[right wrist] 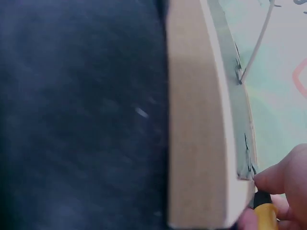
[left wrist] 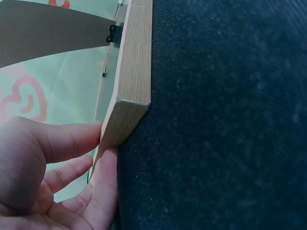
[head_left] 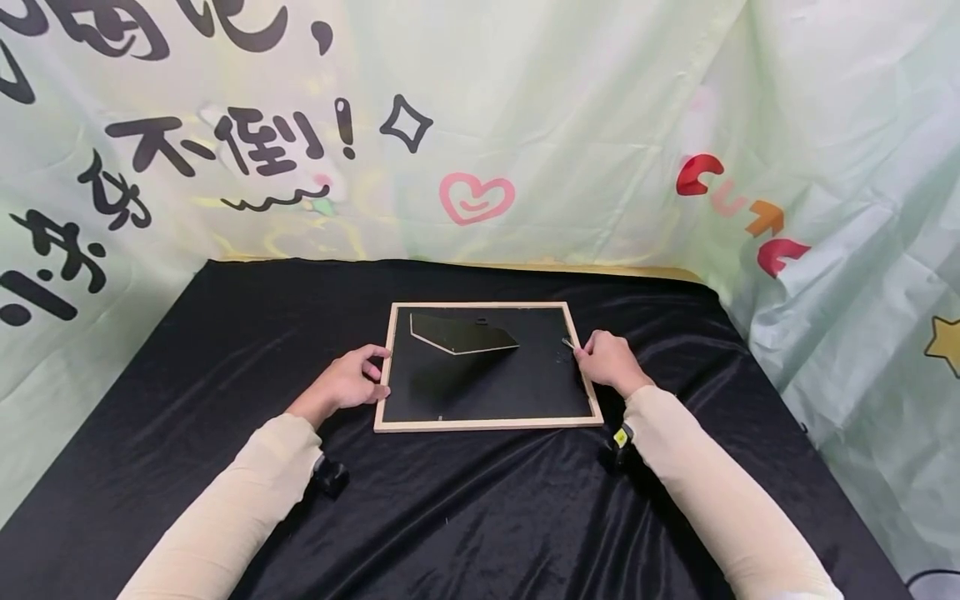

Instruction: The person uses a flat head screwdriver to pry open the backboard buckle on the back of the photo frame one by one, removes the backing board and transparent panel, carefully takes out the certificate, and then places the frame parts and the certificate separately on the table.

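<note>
A picture frame [head_left: 487, 425] with a light wooden border lies back side up. Its black backing board [head_left: 525, 392] has a stand leg [head_left: 461, 333] tilted up from it. My left hand [head_left: 348, 379] grips the frame's left edge, the thumb above and fingertips at its side, close to a corner in the left wrist view. In my right hand [head_left: 609, 360] a small screwdriver [right wrist: 266, 216] with a yellow and black handle is pinched; its thin metal tip lies over the backing's right margin. Bent metal tabs [right wrist: 248, 163] stand along the frame's inner edge there.
A wrinkled black cloth [head_left: 480, 517] covers the table beneath the frame. Behind and to the right hangs a pale green printed curtain [head_left: 585, 150] with lettering and a pink heart. Wrist cameras [head_left: 330, 477] are strapped at both sleeves.
</note>
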### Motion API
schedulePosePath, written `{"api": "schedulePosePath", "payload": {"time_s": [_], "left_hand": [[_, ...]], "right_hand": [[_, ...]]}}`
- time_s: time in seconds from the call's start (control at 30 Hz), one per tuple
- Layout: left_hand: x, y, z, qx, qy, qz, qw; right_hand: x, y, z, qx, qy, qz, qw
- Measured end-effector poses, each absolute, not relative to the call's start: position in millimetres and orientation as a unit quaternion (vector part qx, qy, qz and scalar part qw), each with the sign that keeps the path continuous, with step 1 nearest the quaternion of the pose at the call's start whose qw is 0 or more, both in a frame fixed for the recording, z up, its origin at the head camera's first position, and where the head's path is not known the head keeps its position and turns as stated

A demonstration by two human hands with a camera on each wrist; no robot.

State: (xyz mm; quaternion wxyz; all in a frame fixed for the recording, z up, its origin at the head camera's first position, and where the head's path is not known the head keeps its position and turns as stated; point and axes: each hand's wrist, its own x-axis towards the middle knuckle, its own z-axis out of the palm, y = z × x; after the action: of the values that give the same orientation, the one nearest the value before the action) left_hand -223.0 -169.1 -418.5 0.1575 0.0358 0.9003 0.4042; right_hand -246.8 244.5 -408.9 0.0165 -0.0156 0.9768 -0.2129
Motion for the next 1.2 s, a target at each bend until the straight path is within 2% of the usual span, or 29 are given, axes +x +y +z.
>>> {"api": "schedulePosePath", "payload": {"time_s": [0.47,0.77,1.2], "left_hand": [[-222.7,-167.1,-419.7,0.026,0.887,0.43,0.168],[-220.7,-166.6,-418.2,0.027,0.891,0.421,0.167],[-222.2,-164.8,-416.3,0.029,0.903,0.398,0.162]], "right_hand": [[-261.8,243.1,-404.8,0.029,0.965,-0.242,0.097],[-258.9,230.1,-410.2,-0.007,0.982,-0.177,0.063],[-258.6,224.6,-414.7,0.01,0.981,-0.184,0.056]]}}
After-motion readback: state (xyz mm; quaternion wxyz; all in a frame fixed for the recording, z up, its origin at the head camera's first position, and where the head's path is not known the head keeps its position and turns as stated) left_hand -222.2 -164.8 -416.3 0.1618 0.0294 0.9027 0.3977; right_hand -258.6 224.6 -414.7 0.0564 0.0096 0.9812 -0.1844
